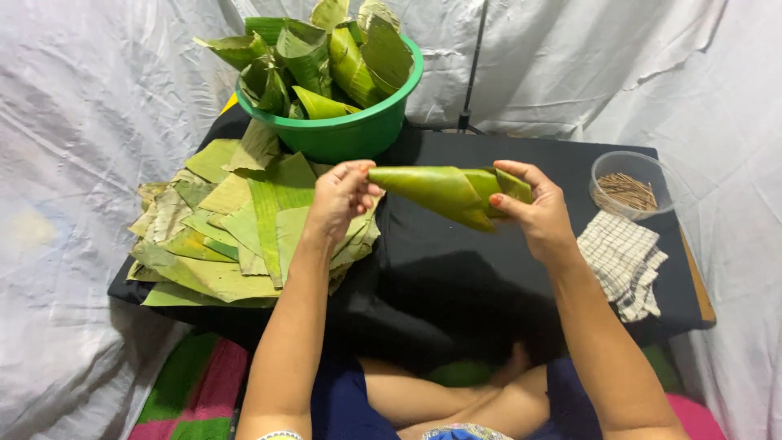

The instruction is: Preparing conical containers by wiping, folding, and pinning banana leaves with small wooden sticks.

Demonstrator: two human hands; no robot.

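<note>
Both hands grip a rolled green leaf cone above the black desk, left hand pinching the pointed tip, right hand closed round the wide end w/ folded flap; prob. light, pliable, tears easily, so hold at the overlap.

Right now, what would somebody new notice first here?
Probably the rolled green leaf cone held sideways between the left hand and right hand, mid-picture over the black table. Next, the round green plastic basin heaped with finished cones behind, and the flat leaf stack at left.
</note>
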